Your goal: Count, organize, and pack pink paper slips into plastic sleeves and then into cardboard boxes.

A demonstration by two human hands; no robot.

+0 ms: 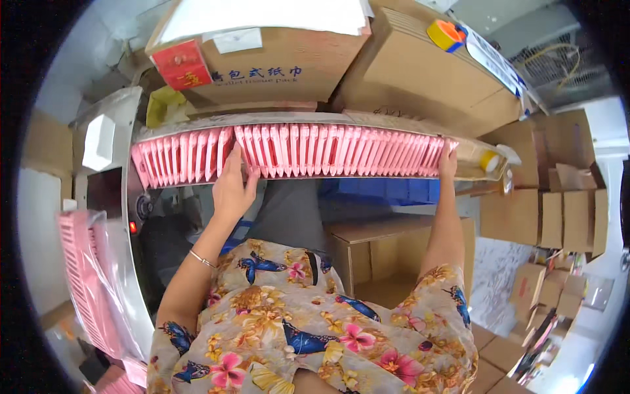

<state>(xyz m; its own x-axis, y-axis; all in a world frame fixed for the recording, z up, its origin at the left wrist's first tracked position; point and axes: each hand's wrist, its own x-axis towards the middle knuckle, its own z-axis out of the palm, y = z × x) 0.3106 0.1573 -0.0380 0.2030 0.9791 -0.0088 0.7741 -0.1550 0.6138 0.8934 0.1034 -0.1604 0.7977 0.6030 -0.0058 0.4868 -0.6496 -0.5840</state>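
A long row of pink tissue packs (341, 151) stands on edge, packed side by side in a narrow metal trough (282, 119) in front of me. My left hand (231, 187) reaches into a gap in the row, its fingers against the left end of the longer section and its thumb at the front. At the far right end, my right hand (448, 161) presses on the last packs, so that section is held between both hands. A shorter group of pink packs (180, 157) leans to the left of my left hand. The fingertips of both hands are partly hidden.
Behind the trough stand a printed cardboard box (282, 62) and a stack of flattened cartons (426, 75) with tape rolls (446, 35) on top. An open carton (394, 253) sits below the trough. Plastic-wrapped pink packs (95, 282) lie at left; more cartons (538, 217) stand right.
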